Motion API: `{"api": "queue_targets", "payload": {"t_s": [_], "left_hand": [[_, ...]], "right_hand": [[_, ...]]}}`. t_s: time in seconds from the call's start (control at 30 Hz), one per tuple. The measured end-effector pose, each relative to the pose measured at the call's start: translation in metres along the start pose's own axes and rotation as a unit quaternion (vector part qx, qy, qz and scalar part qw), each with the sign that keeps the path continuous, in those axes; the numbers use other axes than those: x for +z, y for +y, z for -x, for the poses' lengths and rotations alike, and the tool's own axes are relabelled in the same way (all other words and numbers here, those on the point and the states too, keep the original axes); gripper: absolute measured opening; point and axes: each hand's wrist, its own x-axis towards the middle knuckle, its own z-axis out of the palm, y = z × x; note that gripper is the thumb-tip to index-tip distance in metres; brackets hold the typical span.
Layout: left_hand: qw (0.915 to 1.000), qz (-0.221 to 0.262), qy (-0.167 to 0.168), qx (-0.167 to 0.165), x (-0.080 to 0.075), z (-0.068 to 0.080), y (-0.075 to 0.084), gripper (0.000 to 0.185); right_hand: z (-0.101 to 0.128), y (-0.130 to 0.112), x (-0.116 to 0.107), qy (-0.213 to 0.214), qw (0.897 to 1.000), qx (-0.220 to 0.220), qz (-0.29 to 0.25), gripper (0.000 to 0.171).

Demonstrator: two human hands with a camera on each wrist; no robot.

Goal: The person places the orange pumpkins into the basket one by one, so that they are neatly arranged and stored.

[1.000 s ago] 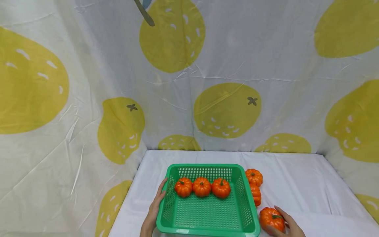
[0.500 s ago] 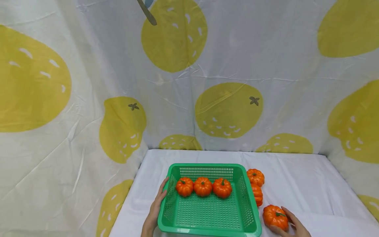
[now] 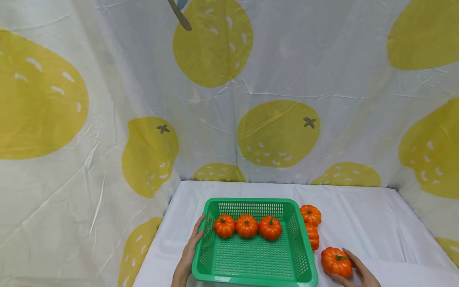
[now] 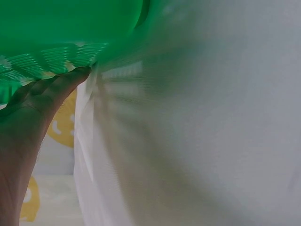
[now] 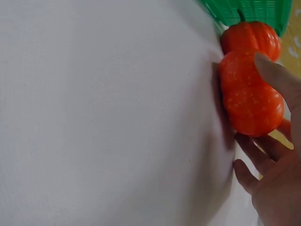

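A green plastic basket [image 3: 303, 255] sits on a white cloth, with three small orange pumpkins [image 3: 246, 226] in a row along its back. My left hand [image 3: 188, 253] lies with straight fingers flat against the basket's left wall; the left wrist view shows the left hand [image 4: 33, 108] under the green mesh [image 4: 56, 28]. Right of the basket, my right hand [image 3: 358, 270] grips another pumpkin [image 3: 336, 262] resting on the cloth. In the right wrist view the thumb lies over this pumpkin [image 5: 251, 96] and the right hand's fingers [image 5: 256, 155] curl beneath it.
Two more pumpkins [image 3: 310, 215] lie against the basket's right outer wall, one behind the other [image 3: 312, 236]. The white cloth table [image 3: 362, 215] is walled by a lemon-print curtain [image 3: 276, 131] at the back and both sides.
My right hand and its pumpkin have shifted slightly right, away from the basket. The left hand and the basket have stayed put.
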Motion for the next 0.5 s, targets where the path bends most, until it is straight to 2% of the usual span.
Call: {"api": "queue_targets", "payload": {"t_s": [0.17, 0.37, 0.5], "left_hand": [[1.0000, 0.001, 0.000, 0.001, 0.000, 0.000, 0.000, 0.053], [1.0000, 0.002, 0.004, 0.001, 0.000, -0.001, 0.000, 0.053], [0.9999, -0.001, 0.009, -0.004, -0.001, -0.001, -0.002, 0.054]], "right_hand": [[0.007, -0.015, -0.004, -0.003, 1.000, -0.005, -0.010, 0.128], [0.018, -0.036, -0.012, 0.009, 0.999, -0.018, -0.026, 0.126], [0.020, -0.045, -0.023, 0.030, 0.997, -0.063, -0.032, 0.117]]}}
